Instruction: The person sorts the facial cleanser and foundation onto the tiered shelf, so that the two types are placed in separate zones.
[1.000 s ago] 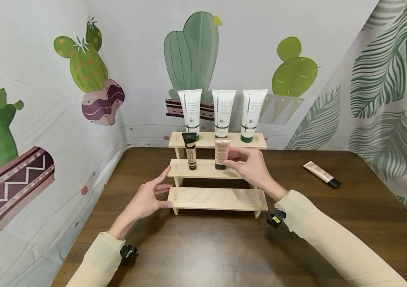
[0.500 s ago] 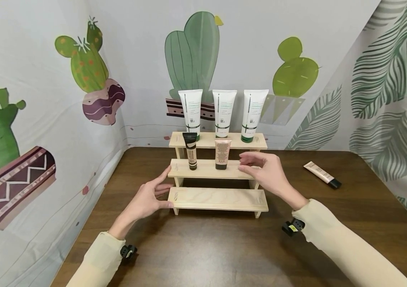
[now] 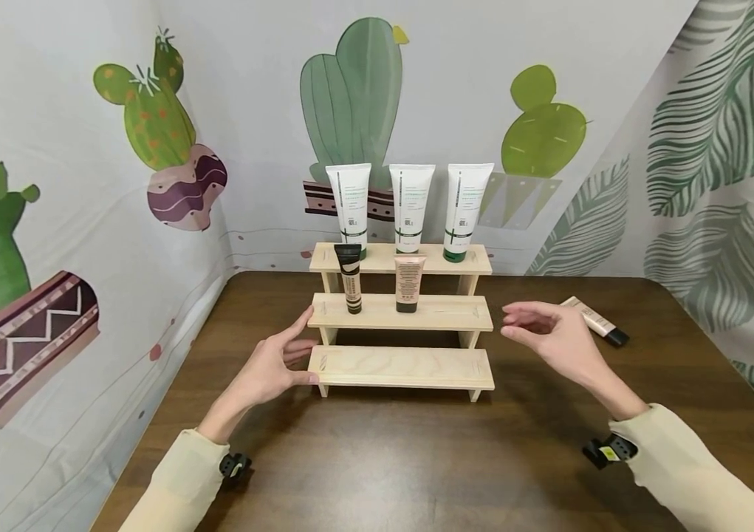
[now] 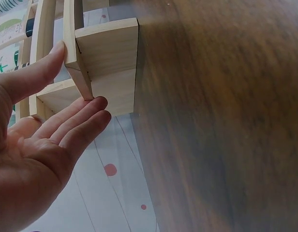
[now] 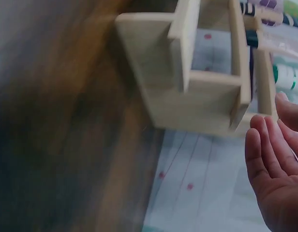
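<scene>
A three-step wooden display stand (image 3: 403, 367) stands on the table. My left hand (image 3: 269, 372) touches its left end, thumb at the bottom step and index fingertip at the middle step; the left wrist view shows the other fingers (image 4: 86, 126) extended beside the wood. My right hand (image 3: 559, 336) is to the right of the stand, holding nothing, fingers loosely bent. On the middle step stand a black-and-beige tube (image 3: 351, 281) and a pink tube (image 3: 408, 284) with a dark cap. Another pale tube (image 3: 594, 321) with a black cap lies on the table, partly behind the right hand.
Three white tubes, left (image 3: 352, 203), middle (image 3: 411, 203) and right (image 3: 466, 203), stand cap-down on the top step. The brown table (image 3: 377, 458) meets a cactus-printed backdrop (image 3: 456, 89) behind the stand and along the left.
My right hand has let go of the pink tube on the middle step and moved right, toward the lying tube. The left hand has stayed at the stand's left end.
</scene>
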`<state>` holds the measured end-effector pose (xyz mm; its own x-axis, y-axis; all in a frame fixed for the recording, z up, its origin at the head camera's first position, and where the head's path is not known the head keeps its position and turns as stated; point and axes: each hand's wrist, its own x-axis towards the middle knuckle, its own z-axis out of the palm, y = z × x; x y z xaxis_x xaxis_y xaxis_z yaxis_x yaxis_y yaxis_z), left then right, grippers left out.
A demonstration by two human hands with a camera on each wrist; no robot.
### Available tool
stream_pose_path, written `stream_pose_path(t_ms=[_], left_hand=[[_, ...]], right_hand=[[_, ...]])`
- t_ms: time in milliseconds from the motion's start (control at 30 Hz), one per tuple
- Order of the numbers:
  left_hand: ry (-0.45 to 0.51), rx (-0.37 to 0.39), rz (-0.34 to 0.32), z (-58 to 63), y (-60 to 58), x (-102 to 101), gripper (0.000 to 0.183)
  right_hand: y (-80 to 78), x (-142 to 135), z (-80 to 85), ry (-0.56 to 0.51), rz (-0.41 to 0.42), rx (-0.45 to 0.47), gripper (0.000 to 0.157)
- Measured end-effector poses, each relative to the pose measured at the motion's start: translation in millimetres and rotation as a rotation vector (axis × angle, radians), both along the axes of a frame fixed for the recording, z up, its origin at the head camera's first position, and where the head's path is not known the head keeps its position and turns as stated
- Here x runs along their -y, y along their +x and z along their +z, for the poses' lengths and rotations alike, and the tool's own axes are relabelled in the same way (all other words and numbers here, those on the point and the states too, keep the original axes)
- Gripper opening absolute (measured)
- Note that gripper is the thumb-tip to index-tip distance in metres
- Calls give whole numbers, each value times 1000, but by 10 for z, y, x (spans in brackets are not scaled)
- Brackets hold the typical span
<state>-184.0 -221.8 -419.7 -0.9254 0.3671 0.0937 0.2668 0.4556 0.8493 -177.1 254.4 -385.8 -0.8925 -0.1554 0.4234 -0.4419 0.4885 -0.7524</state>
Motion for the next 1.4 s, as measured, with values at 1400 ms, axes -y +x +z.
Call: stream_pose_path(t_ms=[1400], left_hand=[[3,2,3,-11,-5,11,116]], right_hand=[[-523,-1751,-402,546,-210,89,34]])
